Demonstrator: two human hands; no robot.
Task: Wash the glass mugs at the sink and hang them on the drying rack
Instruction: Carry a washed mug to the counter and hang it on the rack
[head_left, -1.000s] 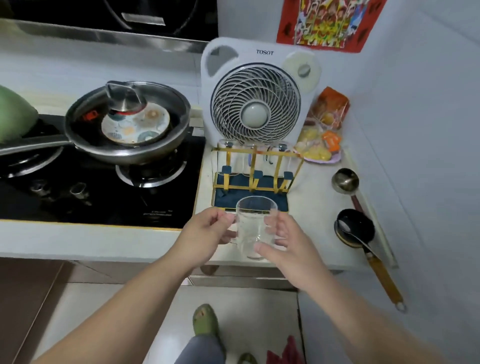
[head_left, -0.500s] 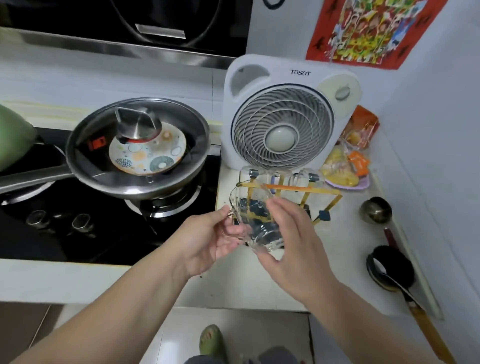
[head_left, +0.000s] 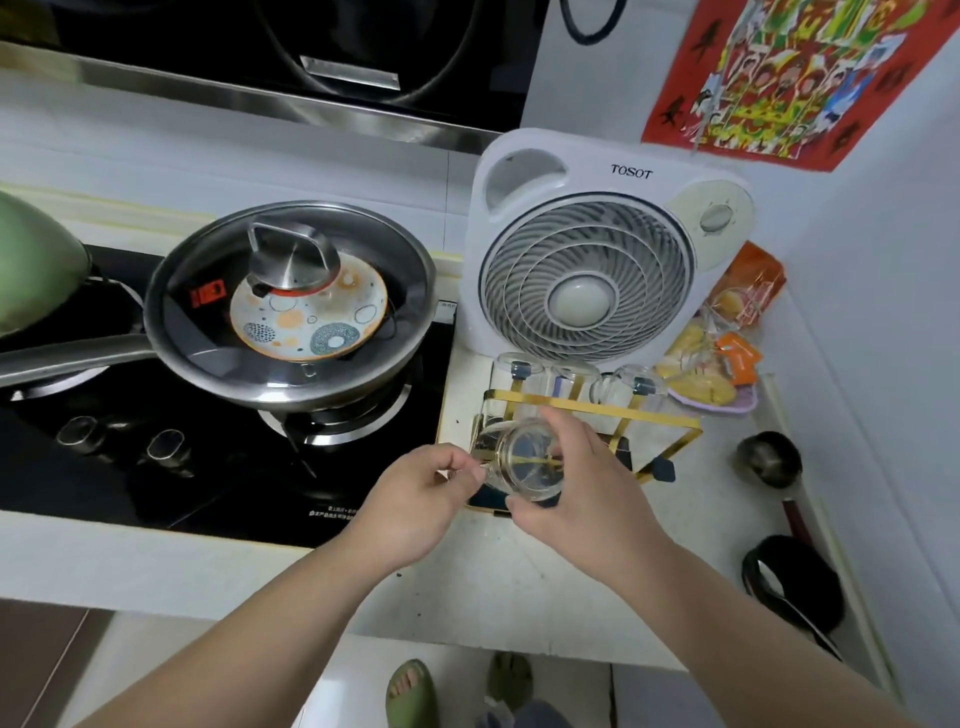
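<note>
A clear glass mug (head_left: 527, 463) is turned upside down, its base facing me, over the front left of the gold drying rack (head_left: 660, 422). My left hand (head_left: 415, 504) pinches its handle at the left. Around the mug's right side and lower edge curl the fingers of my right hand (head_left: 587, 488). A rack peg shows through the glass. Three more glass mugs (head_left: 574, 376) hang inverted on the rack's back row. The rack's dark blue base is mostly hidden behind my hands.
A white box fan (head_left: 587, 270) stands right behind the rack. A lidded steel pan (head_left: 291, 312) sits on the black gas hob (head_left: 156, 467) at the left. Snack bags (head_left: 727, 353), a steel ladle (head_left: 769, 460) and a black ladle (head_left: 795, 587) lie at the right by the wall.
Both hands carried the mug from the counter's front edge forward to the rack and tipped it from upright to upside down over a front peg. The camera moved closer.
</note>
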